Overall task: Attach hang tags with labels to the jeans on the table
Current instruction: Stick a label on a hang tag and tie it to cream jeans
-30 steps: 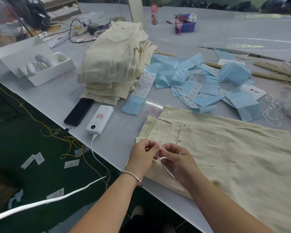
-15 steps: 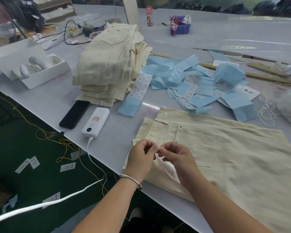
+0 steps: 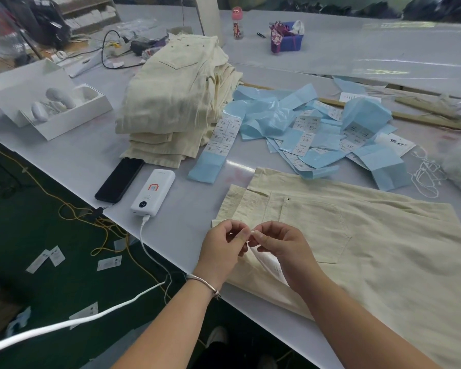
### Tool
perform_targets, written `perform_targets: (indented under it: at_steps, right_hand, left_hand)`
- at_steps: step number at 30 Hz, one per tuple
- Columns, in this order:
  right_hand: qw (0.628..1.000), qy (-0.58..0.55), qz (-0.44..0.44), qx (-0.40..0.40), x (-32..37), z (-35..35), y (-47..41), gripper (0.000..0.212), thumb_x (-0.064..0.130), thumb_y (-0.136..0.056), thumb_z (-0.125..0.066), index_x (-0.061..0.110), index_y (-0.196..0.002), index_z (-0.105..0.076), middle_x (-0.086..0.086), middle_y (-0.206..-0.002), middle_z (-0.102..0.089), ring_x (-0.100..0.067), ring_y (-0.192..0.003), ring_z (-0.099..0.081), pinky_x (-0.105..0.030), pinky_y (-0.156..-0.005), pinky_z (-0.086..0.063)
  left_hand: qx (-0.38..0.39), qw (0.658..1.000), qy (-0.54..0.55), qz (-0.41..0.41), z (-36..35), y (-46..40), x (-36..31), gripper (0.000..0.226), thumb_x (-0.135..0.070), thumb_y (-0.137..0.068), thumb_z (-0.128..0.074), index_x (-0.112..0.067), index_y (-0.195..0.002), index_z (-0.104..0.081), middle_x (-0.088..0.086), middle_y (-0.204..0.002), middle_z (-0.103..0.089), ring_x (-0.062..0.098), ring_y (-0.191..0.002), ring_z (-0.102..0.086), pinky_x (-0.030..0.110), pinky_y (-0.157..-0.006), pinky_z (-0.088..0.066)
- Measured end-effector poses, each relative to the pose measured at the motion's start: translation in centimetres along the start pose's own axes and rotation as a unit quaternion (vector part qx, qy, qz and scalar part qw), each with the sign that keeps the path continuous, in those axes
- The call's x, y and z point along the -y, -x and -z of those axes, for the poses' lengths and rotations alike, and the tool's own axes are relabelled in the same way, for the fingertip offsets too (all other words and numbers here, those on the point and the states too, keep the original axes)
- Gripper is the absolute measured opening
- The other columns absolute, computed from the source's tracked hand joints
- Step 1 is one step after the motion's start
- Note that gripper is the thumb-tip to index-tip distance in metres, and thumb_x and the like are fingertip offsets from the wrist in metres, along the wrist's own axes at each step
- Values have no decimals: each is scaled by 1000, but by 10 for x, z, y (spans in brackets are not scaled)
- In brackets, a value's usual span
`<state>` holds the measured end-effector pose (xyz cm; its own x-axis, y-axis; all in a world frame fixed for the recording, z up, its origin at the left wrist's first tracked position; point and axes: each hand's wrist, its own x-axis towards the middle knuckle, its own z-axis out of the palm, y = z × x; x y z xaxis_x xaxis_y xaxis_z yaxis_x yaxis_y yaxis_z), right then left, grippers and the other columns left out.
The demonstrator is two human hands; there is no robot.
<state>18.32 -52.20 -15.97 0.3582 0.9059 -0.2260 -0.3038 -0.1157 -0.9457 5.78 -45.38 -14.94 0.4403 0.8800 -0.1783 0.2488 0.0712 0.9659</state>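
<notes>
Jeans (image 3: 357,249) lie flat at the near table edge (image 3: 171,214). Left hand (image 3: 221,251) and right hand (image 3: 282,249) meet fingertip to fingertip at the waistband, pinching something small, probably tag string; too fine to confirm. Hang tag (image 3: 270,266) half hidden under the right hand. Judged: cloth soft, limp; tag light, stiffish; string slippery, best pinched near its end.

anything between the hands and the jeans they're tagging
Nothing visible. The left hand and right hand meet fingertip to fingertip right over the waist corner of the flat jeans, pinching something small and white. A white tag lies under the right hand, on the jeans.
</notes>
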Motion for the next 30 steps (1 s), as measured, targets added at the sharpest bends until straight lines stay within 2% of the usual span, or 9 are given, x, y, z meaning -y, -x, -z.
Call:
perform_targets:
  at_steps: [5, 9, 12, 15, 18, 24, 27, 30]
  right_hand:
    - [999, 40, 16, -14, -1, -2, 4, 6, -1, -86, -65, 2, -81, -68, -9, -73, -71, -16, -71, -67, -21, -66, -50]
    - [987, 142, 62, -32, -1, -4, 4, 15, -1, -83, -68, 10, -74, -69, -8, -69, -70, -19, -70, -67, -37, -76, -54]
    - [981, 177, 75, -9, 4, -2, 4, 11, 0, -83, -69, 8, -76, -70, -9, -70, -70, -21, -70, -66, -39, -77, -54]
    - [981, 175, 75, 23, 10, 3, 4, 4, 1, -82, -71, 4, -79, -70, -7, -70, -69, -20, -70, -63, -35, -73, -51]
    - [976, 198, 87, 38, 15, 4, 3, 5, 4, -81, -73, 7, -78, -71, -12, -75, -70, -33, -76, -64, -42, -77, -52]
    - [961, 256, 86, 65, 18, 12, -4, 7, 11, -79, -77, 6, -77, -72, -6, -74, -71, -13, -74, -65, -21, -75, -50]
    - [965, 252, 72, 32, 14, 14, -4, 6, 13, -77, -79, 12, -75, -73, -2, -74, -72, -14, -75, -67, -21, -72, -51]
    - [970, 224, 61, -78, 14, 20, -5, 15, 6, -72, -80, 18, -73, -72, 0, -73, -72, -13, -74, -67, -24, -69, -53]
  left_hand:
    - [0, 997, -73, -29, 3, 1, 1, 6, -12, -92, -64, -10, -87, -67, -7, -68, -65, 1, -56, -59, 19, -59, -53]
    - [3, 993, -102, -54, 6, 2, 2, 5, -11, -89, -68, -8, -85, -68, -5, -68, -65, 2, -55, -60, 18, -58, -53]
    - [50, 998, -43, -23, 14, -3, 2, 5, -9, -84, -73, -5, -83, -69, -6, -62, -63, 6, -51, -56, 16, -53, -47]
    - [98, 995, 9, 36, 23, -9, 1, 17, -14, -80, -77, -7, -89, -65, -3, -65, -61, 9, -49, -50, 17, -49, -41]
    - [139, 988, -10, 60, 29, -17, 0, 22, -21, -78, -79, -13, -91, -63, -2, -70, -62, 9, -48, -50, 20, -50, -40]
    - [212, 973, -90, 5, 29, -37, -3, 17, -18, -78, -80, -14, -81, -64, -6, -69, -65, 5, -48, -52, 17, -51, -47]
    - [247, 949, -194, -10, 30, -55, -8, 24, -33, -72, -84, -21, -83, -67, -6, -78, -67, -2, -57, -56, 14, -57, -49]
    - [257, 937, -232, -55, 17, -83, -20, 27, -40, -70, -84, -24, -83, -67, -9, -80, -67, -5, -64, -55, 12, -62, -48]
